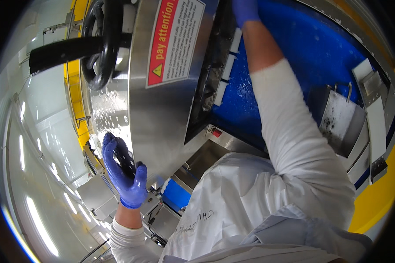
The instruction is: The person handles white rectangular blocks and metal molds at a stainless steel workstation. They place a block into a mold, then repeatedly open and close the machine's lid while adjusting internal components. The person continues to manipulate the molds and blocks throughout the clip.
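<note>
My left hand (126,179), in a wet blue-purple glove, is at the steel machine's left side. Its fingers and thumb curl around a black part with pale spots (125,161), whose kind I cannot make out. Above it, a black handwheel (102,44) with a thick black handle sticks out from the steel housing (162,111). My right arm stretches forward over a wet blue conveyor belt (303,57). At the top edge, my gloved right hand (245,11) is beside the housing's dark opening; the picture cuts off its fingers, hiding whatever they touch.
White blocks (227,65) line the belt's left side. A steel box with a handle (340,118) stands at the right, beside steel and white guide rails (375,118). A red switch (216,132) sits on the frame near my apron. Another blue surface (176,195) lies lower left.
</note>
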Demonstrator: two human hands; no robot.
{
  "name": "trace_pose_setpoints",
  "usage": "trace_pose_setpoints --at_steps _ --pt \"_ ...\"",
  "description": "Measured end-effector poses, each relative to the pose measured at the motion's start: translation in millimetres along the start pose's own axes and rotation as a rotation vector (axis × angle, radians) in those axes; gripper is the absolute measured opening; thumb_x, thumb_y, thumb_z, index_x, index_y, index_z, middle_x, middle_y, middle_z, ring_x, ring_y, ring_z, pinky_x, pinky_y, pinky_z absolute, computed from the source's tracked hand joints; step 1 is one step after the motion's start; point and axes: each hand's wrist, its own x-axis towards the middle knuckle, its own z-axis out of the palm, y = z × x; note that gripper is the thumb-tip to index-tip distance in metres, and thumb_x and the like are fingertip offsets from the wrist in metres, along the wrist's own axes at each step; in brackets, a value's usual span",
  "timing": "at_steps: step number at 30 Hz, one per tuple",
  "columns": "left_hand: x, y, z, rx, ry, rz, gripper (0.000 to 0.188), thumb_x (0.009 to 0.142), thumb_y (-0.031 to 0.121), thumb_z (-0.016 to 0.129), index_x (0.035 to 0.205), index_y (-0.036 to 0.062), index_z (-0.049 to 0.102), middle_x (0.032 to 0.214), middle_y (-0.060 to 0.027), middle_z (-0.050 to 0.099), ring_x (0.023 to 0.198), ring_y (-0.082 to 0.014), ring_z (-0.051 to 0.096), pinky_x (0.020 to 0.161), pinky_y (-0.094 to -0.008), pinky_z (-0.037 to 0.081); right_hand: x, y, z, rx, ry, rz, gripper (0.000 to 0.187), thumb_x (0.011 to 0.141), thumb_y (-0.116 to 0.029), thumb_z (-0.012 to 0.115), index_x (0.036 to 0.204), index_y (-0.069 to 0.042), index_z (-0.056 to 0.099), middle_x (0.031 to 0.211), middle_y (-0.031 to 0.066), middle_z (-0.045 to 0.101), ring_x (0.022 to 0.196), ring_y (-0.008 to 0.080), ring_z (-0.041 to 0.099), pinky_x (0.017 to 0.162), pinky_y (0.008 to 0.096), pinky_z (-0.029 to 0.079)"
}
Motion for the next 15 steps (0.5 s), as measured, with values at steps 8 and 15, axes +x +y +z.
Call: trace_pose_setpoints --at_steps 8,15 --pt "-7.1 -1.6 -3.4 0.054 0.012 0.036 0.07 0.092 0.007 0.062 0.154 -0.0001 0.031 0.161 -0.0174 0.03 0.149 -0.0294 0.031 0.123 -0.044 0.023 -55.0 -43.4 -66.7 0.534 -0.222 0.24 0.048 0.102 -0.042 0.051 0.095 0.0 0.073 0.1 0.0262 0.071 0.096 0.0446 0.068 0.084 0.0496 0.053" --pt "-1.0 0.5 -5.3 0.092 0.043 0.113 0.065 0.089 0.001 0.065 0.148 -0.0012 0.037 0.15 -0.0182 0.04 0.139 -0.0282 0.041 0.119 -0.0401 0.029 -105.3 -51.0 -108.8 0.305 -0.182 -0.022 0.037 0.093 -0.038 0.066 0.09 -0.001 0.072 0.094 0.0237 0.072 0.093 0.0416 0.068 0.08 0.0454 0.054"
